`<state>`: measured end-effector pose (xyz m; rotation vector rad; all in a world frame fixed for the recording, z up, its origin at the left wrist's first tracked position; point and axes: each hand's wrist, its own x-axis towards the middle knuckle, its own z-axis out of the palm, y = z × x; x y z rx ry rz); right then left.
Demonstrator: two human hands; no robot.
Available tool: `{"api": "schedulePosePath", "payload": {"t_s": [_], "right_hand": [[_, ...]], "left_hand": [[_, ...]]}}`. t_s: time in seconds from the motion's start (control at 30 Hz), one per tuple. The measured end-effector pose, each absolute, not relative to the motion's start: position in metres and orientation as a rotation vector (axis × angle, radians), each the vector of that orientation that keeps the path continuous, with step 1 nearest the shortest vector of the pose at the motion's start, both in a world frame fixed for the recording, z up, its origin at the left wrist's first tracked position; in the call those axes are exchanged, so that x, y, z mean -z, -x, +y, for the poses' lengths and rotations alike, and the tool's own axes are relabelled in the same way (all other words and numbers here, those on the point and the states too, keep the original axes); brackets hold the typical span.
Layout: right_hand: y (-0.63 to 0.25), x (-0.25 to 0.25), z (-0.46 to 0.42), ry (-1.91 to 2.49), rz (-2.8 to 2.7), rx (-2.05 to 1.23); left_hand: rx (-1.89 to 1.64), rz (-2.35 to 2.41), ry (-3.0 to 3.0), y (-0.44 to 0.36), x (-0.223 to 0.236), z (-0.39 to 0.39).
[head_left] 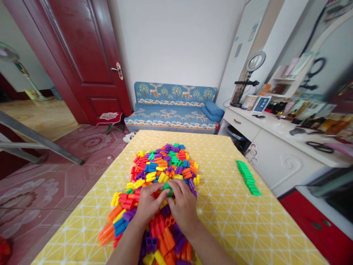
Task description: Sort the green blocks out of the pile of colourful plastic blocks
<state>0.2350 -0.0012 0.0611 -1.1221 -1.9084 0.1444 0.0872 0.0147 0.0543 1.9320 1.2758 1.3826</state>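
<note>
A big heap of coloured plastic tube blocks (pixel 162 169) in red, orange, yellow, blue, purple and green lies on a table with a yellow patterned cloth (pixel 220 206). My left hand (pixel 147 206) and my right hand (pixel 183 204) rest on the near part of the heap, fingertips meeting. Between them they pinch a green block (pixel 167 188). A neat row of green blocks (pixel 248 177) lies apart on the cloth at the right.
A white dresser (pixel 275 147) with bottles, scissors and a ring light stands close to the table's right side. Behind the table are a blue patterned sofa (pixel 171 108), a small stool and a dark red door (pixel 82 59). A metal ladder lies on the floor at the left.
</note>
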Motion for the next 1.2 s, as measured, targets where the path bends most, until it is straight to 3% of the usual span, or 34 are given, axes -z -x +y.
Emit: {"api": "schedulePosePath", "payload": {"t_s": [0.3,0.57,0.73,1.2], "right_hand": [[-0.275,-0.061,0.012,1.18,-1.872,-0.018],[-0.499,-0.044,0.042,1.822,-1.762,0.302],[-0.598,-0.037,0.035,1.978,-1.994,0.268],[-0.603,-0.041,0.039,1.781,-2.209,0.076]], "left_hand": [[-1.286,1.186,-1.965,-0.08,-0.057,0.013],[-1.31,1.235,-1.972,-0.081,-0.054,0.018],[-1.332,1.264,-1.975,-0.082,-0.053,0.019],[-1.312,1.269,-2.004,-0.081,-0.053,0.019]]}}
